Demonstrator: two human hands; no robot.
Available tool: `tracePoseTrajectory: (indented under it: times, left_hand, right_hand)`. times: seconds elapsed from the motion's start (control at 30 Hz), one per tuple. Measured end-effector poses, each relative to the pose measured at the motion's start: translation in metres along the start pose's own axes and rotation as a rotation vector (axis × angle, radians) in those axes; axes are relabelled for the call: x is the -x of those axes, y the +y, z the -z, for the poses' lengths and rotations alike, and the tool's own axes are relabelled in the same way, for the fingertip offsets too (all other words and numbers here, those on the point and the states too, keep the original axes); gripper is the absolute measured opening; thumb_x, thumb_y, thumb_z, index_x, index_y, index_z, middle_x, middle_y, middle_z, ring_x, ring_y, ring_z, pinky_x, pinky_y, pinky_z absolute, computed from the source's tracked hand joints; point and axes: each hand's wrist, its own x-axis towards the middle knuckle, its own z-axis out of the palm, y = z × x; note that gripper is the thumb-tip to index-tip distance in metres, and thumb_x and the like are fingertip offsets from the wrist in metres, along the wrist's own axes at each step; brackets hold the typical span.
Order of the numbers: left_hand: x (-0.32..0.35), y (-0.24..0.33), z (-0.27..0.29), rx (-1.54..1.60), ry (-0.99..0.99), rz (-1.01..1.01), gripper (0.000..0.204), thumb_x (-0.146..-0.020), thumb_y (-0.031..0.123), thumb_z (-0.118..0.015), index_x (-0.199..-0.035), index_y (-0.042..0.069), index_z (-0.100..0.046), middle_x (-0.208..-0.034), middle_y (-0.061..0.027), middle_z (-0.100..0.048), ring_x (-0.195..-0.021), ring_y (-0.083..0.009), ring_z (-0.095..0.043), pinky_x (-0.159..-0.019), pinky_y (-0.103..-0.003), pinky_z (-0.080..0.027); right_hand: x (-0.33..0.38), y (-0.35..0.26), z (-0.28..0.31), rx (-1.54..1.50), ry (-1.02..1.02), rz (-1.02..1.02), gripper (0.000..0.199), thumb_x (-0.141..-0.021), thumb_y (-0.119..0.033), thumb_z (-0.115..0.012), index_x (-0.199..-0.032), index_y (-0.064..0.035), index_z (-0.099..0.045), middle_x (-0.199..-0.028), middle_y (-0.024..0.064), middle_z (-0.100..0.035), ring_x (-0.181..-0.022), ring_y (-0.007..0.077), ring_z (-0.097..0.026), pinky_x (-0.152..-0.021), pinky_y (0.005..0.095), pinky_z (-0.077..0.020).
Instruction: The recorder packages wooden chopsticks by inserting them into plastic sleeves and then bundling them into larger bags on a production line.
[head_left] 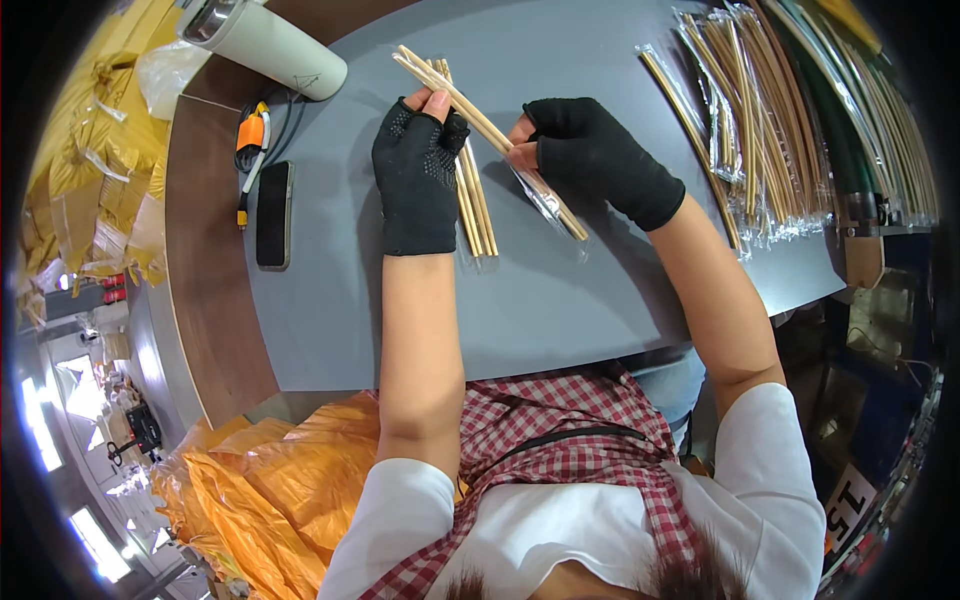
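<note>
A pair of wooden chopsticks (482, 124) in a clear plastic sleeve slants above the grey tabletop (560, 320). My left hand (413, 190), in a black fingerless glove, pinches it near its upper left end. Gloved the same way, my right hand (605, 155) grips it around the middle between thumb and fingers. Loose plastic hangs along its lower right part. Beneath it, beside my left hand, several wrapped chopsticks (480, 215) lie on the table, partly covered by that hand. A large pile of plastic-wrapped chopsticks (765, 140) spreads to the right of my right hand.
A pale tumbler (270, 50) stands at the far left, near an orange-and-white cable (252, 135) and a dark phone (273, 215). More long sticks (880, 130) line the far right. Orange plastic bags (270, 480) sit by my lap; yellow bags (100, 170) are beyond the brown table edge.
</note>
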Motion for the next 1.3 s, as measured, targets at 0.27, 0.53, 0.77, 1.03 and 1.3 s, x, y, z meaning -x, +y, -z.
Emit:
tracePoseTrajectory:
  times: [0.27,0.53,0.77,1.03,1.3]
  left_hand:
    - [0.006,0.007,-0.017,-0.041,-0.102,0.099,0.020,-0.093,0.017,-0.066,-0.101,-0.001,-0.063,-0.091,-0.0040,-0.062,-0.083,-0.0116,-0.059,-0.077,-0.026,-0.049]
    - [0.003,0.001,-0.011,-0.050,-0.148,0.063,0.018,-0.090,0.018,-0.069,-0.098,0.002,-0.064,-0.089,-0.0021,-0.063,-0.081,-0.0115,-0.059,-0.078,-0.026,-0.049]
    - [0.003,0.001,-0.009,-0.096,-0.125,0.045,0.017,-0.089,0.013,-0.069,-0.097,0.000,-0.063,-0.085,-0.0021,-0.061,-0.077,-0.0102,-0.057,-0.073,-0.024,-0.046]
    - [0.005,0.004,-0.013,-0.102,-0.126,0.051,0.018,-0.090,0.016,-0.068,-0.097,0.000,-0.063,-0.084,-0.0022,-0.061,-0.076,-0.0100,-0.056,-0.074,-0.025,-0.047]
    - [0.003,0.002,-0.006,-0.224,-0.100,0.011,0.019,-0.090,0.017,-0.069,-0.095,0.000,-0.064,-0.083,-0.0018,-0.061,-0.076,-0.0099,-0.056,-0.073,-0.025,-0.047]
  right_hand:
    - [-0.001,0.004,0.002,-0.047,-0.039,0.076,0.016,-0.089,-0.018,-0.065,-0.084,-0.0055,-0.057,-0.074,-0.0023,-0.056,-0.070,0.0045,-0.051,-0.064,0.0229,-0.0414]
    - [0.001,-0.004,0.001,-0.254,-0.015,-0.040,0.013,-0.089,-0.017,-0.066,-0.089,-0.0073,-0.058,-0.078,-0.0031,-0.055,-0.075,0.0050,-0.052,-0.069,0.0221,-0.0409]
    - [-0.001,0.006,-0.001,-0.316,-0.016,-0.009,0.015,-0.088,-0.018,-0.068,-0.091,-0.0064,-0.060,-0.080,-0.0031,-0.057,-0.076,0.0055,-0.051,-0.071,0.0217,-0.0409]
    - [-0.003,0.006,0.003,-0.090,0.026,0.009,0.013,-0.088,-0.015,-0.067,-0.089,-0.0036,-0.062,-0.078,-0.0011,-0.061,-0.076,0.0061,-0.057,-0.070,0.0233,-0.0450]
    - [-0.001,-0.004,-0.002,-0.087,0.025,-0.066,0.015,-0.089,-0.017,-0.065,-0.089,-0.0025,-0.064,-0.079,-0.0010,-0.062,-0.076,0.0058,-0.056,-0.071,0.0224,-0.0446]
